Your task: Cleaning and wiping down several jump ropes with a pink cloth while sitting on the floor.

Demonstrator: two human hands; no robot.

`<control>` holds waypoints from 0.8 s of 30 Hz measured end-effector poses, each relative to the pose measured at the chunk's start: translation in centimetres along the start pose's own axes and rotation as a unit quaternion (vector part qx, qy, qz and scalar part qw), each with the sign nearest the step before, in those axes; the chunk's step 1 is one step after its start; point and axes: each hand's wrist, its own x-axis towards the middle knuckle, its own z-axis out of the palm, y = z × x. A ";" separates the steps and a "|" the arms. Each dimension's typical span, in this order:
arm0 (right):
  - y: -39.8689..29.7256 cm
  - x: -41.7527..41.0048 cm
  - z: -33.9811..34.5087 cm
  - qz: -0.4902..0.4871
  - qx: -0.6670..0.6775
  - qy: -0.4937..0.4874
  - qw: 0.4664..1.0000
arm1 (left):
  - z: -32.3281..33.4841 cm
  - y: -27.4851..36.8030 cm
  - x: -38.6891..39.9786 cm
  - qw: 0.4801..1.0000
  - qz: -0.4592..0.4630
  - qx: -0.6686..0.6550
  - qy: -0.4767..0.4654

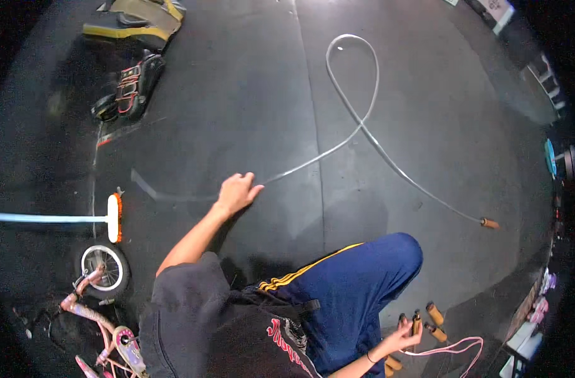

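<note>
My left hand [239,191] is low over the dark floor, its fingers round a clear plastic cord [311,164]. From there the cord runs right, crosses itself in a tall loop and ends at a wooden handle [490,223] on the floor. A blurred end of cord trails left of the hand. At the lower right, my right hand [399,339] has its fingers at a wooden jump-rope handle [417,324]. Several more wooden handles [435,313] lie beside it, and a pink cord [476,341] loops out to the right.
A push broom [113,218] with an orange-bristled head lies at the left. Below it is a child's bicycle [91,312]. Black and yellow gear [141,33] sits at the upper left. Assorted items, a light blue disc [550,158] among them, line the right edge.
</note>
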 end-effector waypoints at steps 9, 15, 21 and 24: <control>-3.5 0.2 2.9 -0.089 -0.041 -0.087 0.991 | 3.6 16.7 1.1 0.954 0.201 -0.220 -0.019; -3.1 4.6 4.1 -0.089 -0.075 -0.116 0.986 | -0.5 9.8 -8.8 0.969 0.115 -0.095 -0.196; -3.4 14.0 9.0 -0.131 -0.164 -0.178 0.961 | 2.7 7.4 -13.9 0.950 0.094 -0.083 -0.285; -3.9 19.9 12.9 -0.312 -0.280 -0.190 0.888 | 4.5 7.8 -14.6 0.957 0.109 -0.081 -0.257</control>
